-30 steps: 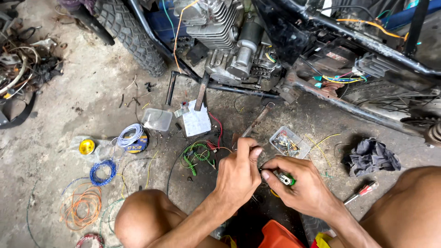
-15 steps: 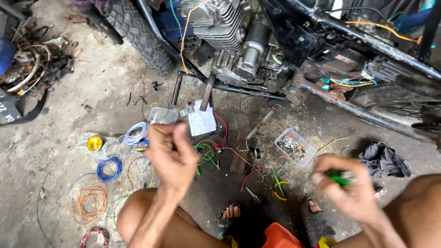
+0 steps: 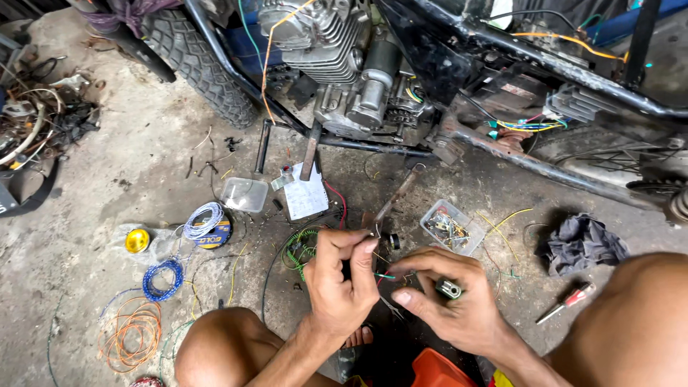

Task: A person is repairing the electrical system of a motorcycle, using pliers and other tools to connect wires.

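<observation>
My left hand (image 3: 338, 281) is in front of my knees, its fingertips pinched on a thin green wire (image 3: 385, 276). The wire runs across to my right hand (image 3: 451, 304). That hand holds a small grey and green connector (image 3: 449, 288) between thumb and fingers. The two hands are close together, almost touching. Just beyond them on the concrete floor lie a green coiled wire (image 3: 299, 247) and a long metal tool (image 3: 398, 195).
A motorcycle engine (image 3: 337, 50) and frame (image 3: 545, 168) stand ahead, with a tyre (image 3: 197, 68) to the left. On the floor are a clear parts box (image 3: 448, 228), white card (image 3: 304, 197), wire coils (image 3: 161, 278), grey rag (image 3: 580, 242) and a red-handled screwdriver (image 3: 566, 302).
Half a second ago my hands were pulled wide apart, the left one raised. They have come back together at the middle, with the wire stretched between them.
</observation>
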